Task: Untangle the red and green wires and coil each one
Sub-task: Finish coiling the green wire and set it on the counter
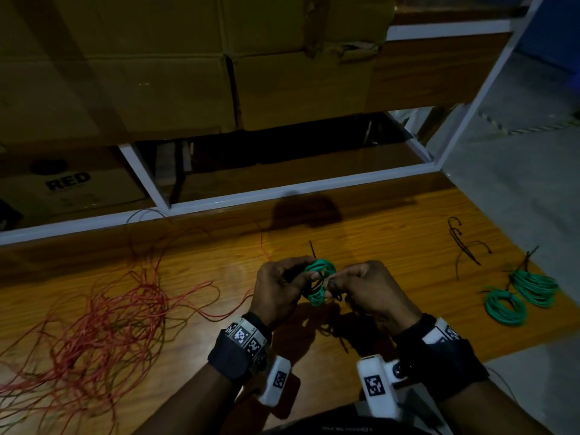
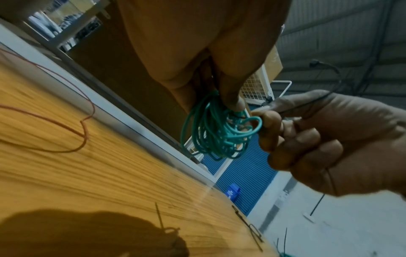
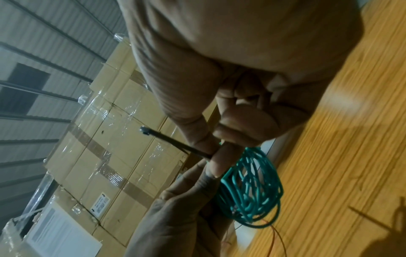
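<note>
A small coil of green wire (image 1: pixel 318 282) is held up over the wooden table (image 1: pixel 392 233) between both hands. My left hand (image 1: pixel 309 274) pinches its upper side with thumb and fingers, as the left wrist view shows on the coil (image 2: pixel 215 128). My right hand (image 1: pixel 332 282) pinches a thin black tie (image 3: pixel 173 142) right against the coil (image 3: pixel 252 191). The red wire (image 1: pixel 110 324) lies loose in a wide tangle on the table's left, apart from both hands.
Two finished green coils (image 1: pixel 505 306) (image 1: pixel 535 285) lie near the table's right edge. Spare black ties (image 1: pixel 464 243) lie behind them. Cardboard boxes (image 1: pixel 188 73) and a white frame rail (image 1: pixel 282 191) stand along the far edge.
</note>
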